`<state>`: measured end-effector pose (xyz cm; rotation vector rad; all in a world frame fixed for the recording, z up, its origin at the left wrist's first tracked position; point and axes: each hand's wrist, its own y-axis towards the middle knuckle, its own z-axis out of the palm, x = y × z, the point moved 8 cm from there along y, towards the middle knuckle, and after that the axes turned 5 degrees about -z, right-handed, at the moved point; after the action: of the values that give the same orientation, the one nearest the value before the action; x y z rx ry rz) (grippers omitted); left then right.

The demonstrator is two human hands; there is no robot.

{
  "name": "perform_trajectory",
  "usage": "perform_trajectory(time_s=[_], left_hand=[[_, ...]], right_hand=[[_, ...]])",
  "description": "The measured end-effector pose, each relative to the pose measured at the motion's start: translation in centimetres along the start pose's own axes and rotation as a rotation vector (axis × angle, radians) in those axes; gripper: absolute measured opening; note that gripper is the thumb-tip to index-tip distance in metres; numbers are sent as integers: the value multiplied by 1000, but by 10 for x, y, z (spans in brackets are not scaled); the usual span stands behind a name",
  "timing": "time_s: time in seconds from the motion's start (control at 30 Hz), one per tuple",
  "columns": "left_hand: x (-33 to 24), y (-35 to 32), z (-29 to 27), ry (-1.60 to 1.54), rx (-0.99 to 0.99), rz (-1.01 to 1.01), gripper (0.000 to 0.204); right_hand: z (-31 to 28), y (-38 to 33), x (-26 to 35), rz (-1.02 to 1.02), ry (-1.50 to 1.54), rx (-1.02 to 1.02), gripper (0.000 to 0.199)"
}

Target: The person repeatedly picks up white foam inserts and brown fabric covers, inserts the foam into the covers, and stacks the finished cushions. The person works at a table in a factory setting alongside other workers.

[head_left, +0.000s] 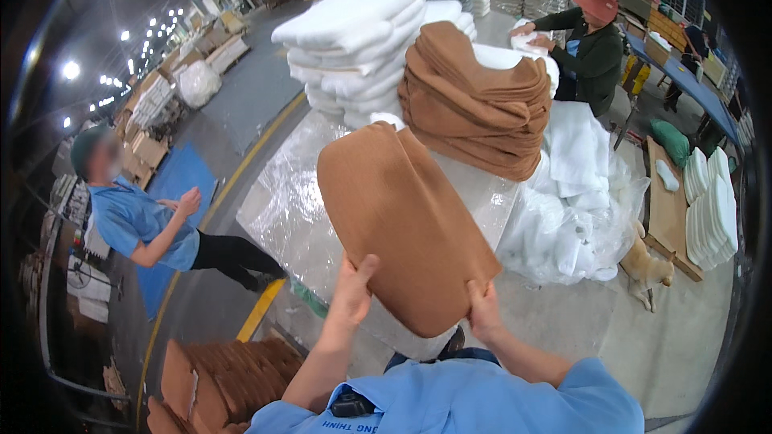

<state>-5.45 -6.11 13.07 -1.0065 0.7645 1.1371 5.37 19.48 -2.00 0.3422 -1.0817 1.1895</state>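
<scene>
Gripping a brown cloth (406, 233) at its near end, with the left hand (351, 291) closed on the left edge and the right hand (485, 311) pinching the right edge, at a plastic-wrapped table (277, 201) bearing a brown stack (474, 104) beside a white stack (346, 48).

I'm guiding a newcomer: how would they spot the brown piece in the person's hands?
Find the plastic-covered surface in the middle, bearing a white stack and a brown stack. Nearer the camera, the left hand and right hand grip a broad brown piece. It is the one brown piece held up; its brown neighbours sit in that stack or in the brown pile at lower left.
</scene>
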Motion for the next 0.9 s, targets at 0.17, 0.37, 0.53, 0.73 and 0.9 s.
perform_trajectory(time_s=[0.17,0.37,0.53,0.73,0.9], left_hand=[[-31,23,-5,218,29,-40,72],[-52,0,5,779,267,-99,65],[-39,-15,62,1319,600,-63,63],[4,-9,61,1463,837,-119,75],[46,-23,70,1586,1086,-270,90]], right_hand=[[16,-51,-14,279,-320,374,63],[-32,-7,0,170,-259,214,60],[-29,-30,-33,368,88,12,51],[-41,-85,-68,251,394,-335,33],[-55,-103,-96,95,463,-592,35]])
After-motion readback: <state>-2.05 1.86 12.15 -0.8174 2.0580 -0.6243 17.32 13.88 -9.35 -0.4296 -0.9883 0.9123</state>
